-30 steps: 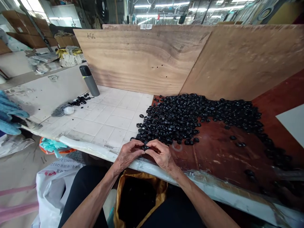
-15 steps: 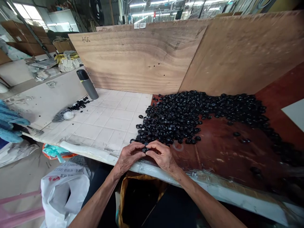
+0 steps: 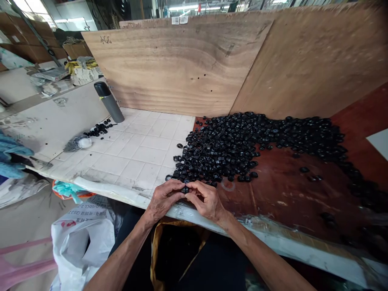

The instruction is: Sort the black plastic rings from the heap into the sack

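Just above the table's front edge, my left hand [image 3: 165, 199] and my right hand [image 3: 207, 200] meet fingertip to fingertip. Between them they pinch one small black plastic part [image 3: 184, 189], partly covered by the fingers. Both hands are closed on it, thumbs below and forefingers above. Right behind them spreads a big pile of black ring-like plastic parts [image 3: 218, 149], which runs along the back board to the right. A single black ring [image 3: 168, 177] lies by the left forefinger on the white tiles.
A grey flask [image 3: 111, 107] stands at the back left, near a few small black pieces [image 3: 98, 129] and a clear plastic bag [image 3: 72, 143]. Wooden boards [image 3: 178, 68] wall off the back. Below the edge hangs a yellow-rimmed sack [image 3: 156, 250], with a white sack [image 3: 72, 246] to the left.
The view has tilted slightly downward. My hands stay together at the same spot, and the small black part between the fingertips appears slightly turned.
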`<state>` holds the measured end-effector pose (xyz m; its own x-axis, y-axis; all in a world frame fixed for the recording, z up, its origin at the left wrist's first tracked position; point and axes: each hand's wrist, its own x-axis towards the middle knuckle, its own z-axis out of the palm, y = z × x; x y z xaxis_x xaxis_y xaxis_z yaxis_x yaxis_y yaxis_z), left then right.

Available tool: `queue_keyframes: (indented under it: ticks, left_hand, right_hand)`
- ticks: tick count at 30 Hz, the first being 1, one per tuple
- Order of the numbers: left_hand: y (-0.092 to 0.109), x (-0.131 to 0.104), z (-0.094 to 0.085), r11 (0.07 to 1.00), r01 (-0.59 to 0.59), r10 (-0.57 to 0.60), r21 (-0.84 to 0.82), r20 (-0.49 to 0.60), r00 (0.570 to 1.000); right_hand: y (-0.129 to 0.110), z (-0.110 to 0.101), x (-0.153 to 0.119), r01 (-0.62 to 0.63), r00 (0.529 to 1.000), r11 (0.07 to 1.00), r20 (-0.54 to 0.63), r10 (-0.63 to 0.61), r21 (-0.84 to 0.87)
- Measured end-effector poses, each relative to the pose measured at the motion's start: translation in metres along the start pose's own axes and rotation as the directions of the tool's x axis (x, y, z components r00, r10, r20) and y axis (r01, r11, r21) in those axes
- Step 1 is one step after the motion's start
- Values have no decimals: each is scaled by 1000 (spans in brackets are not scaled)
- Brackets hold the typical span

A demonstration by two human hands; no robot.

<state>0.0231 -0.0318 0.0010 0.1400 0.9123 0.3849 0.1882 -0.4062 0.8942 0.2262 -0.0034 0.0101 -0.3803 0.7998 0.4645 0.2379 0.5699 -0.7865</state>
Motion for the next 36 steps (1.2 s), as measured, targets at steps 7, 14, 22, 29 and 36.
queue_keyframes:
  ticks: [7, 14, 22, 29, 36]
  left_hand:
    - [3, 0, 0, 1000, -21, 20, 23, 36, 999]
    - [3, 0, 0, 999, 27, -26, 48, -11, 1000]
    - [12, -1, -1, 996, 85, -85, -7, 22, 996]
    - [39, -36, 16, 976, 181, -189, -122, -51, 981]
    - [38, -73, 15, 991, 119, -118, 56, -29, 993]
  right_hand:
    - [9, 5, -3, 32, 999, 984, 27, -28, -175]
    - [0, 1, -3, 36, 999, 995, 26, -33, -89]
    - [-4, -3, -3, 17, 1000, 1000, 19, -17, -16]
    - [-41, -1, -29, 39, 997, 998, -61, -36, 43]
    - [-53, 32, -61, -289, 945, 957, -160, 286, 8]
